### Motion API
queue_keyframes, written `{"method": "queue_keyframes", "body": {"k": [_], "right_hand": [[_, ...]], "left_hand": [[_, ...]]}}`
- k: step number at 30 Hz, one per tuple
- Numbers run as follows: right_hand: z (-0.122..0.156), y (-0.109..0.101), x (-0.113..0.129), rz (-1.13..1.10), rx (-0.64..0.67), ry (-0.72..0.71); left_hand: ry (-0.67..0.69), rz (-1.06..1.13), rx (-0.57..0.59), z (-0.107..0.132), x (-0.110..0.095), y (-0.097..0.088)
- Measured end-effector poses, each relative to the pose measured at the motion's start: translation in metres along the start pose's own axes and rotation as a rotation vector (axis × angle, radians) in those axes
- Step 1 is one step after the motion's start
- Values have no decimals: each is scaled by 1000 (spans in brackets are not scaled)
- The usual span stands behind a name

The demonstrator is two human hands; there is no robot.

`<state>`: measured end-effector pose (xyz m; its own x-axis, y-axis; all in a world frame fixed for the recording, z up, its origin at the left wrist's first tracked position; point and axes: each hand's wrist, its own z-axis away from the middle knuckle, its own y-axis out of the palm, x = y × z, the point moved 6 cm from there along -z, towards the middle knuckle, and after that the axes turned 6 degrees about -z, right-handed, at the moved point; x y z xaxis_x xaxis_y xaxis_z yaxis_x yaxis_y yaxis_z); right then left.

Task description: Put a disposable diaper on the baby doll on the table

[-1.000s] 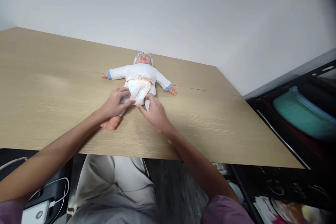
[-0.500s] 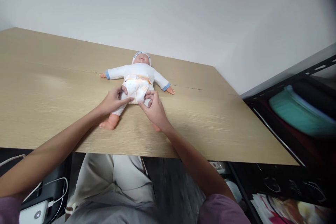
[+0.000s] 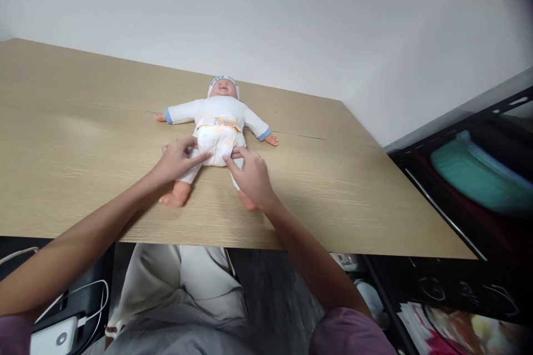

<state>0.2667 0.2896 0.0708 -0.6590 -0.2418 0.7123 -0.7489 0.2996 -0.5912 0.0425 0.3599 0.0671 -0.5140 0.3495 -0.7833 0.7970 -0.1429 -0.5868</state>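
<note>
A baby doll (image 3: 220, 106) in a white outfit with blue cuffs and a printed cap lies on its back, arms spread, feet toward me. Around its hips is a white diaper (image 3: 214, 141) with an orange patterned waistband. My left hand (image 3: 179, 160) grips the diaper's leg edge on the left side, its thumb reaching over the lower front. At the opposite leg edge, my right hand (image 3: 249, 169) pinches the diaper between thumb and fingers. Some of the fingertips are hidden by the diaper and the doll's legs.
The doll rests on a light wooden table (image 3: 104, 177) set against a pale wall (image 3: 187, 11). To the right is a black shelf (image 3: 416, 188) holding a teal item (image 3: 478, 175). A white power bank (image 3: 56, 338) with a cable sits low on the left.
My right hand has shifted slightly outward and down, showing more of the doll's leg on that side. The left hand stays at the diaper's edge. The view has shifted slightly.
</note>
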Motion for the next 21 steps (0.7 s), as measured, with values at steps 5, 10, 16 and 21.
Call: {"method": "queue_keyframes", "body": {"k": [5, 10, 16, 21], "right_hand": [[-5, 5, -3, -27, 31, -6], [-13, 6, -22, -316, 66, 169], [-9, 1, -16, -260, 22, 132], [-3, -3, -2, 1, -63, -10]], "left_hand": [[-74, 227, 112, -6, 3, 5], [-194, 548, 159, -9, 11, 14], [-250, 624, 123, -8, 16, 15], [-147, 523, 89, -8, 12, 12]]}}
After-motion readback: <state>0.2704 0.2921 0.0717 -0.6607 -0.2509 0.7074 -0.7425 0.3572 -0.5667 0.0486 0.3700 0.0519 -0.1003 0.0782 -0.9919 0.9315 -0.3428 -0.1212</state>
